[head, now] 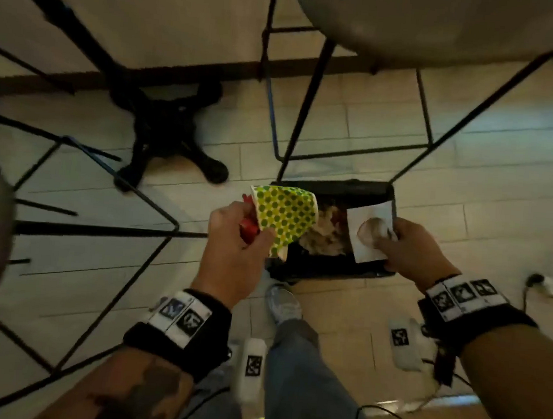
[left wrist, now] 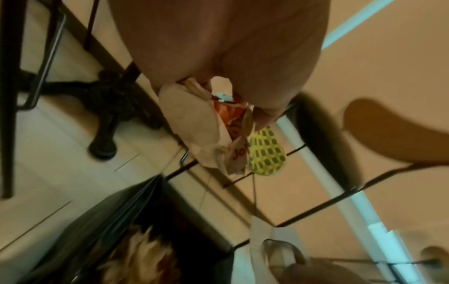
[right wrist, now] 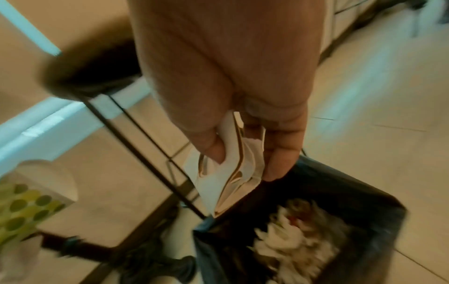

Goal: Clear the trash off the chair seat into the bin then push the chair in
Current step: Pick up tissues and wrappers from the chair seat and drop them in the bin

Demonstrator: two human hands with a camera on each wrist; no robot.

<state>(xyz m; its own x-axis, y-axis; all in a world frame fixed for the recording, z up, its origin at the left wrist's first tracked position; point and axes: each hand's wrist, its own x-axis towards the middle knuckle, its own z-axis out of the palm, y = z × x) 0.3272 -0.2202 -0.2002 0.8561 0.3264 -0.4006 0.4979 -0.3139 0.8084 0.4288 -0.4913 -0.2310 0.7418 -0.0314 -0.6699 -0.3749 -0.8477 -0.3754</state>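
Here the left hand (head: 233, 242) grips a crushed green-dotted yellow cup (head: 284, 218) with red wrappers (head: 249, 228) above the black bin (head: 374, 188); the right hand (head: 411, 249) pinches a flattened white packet (head: 369, 233) over it.

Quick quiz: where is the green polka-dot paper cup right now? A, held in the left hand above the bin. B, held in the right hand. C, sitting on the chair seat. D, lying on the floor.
A: the left hand grips the green polka-dot paper cup over the black bin, while the right hand holds a white paper wrapper.
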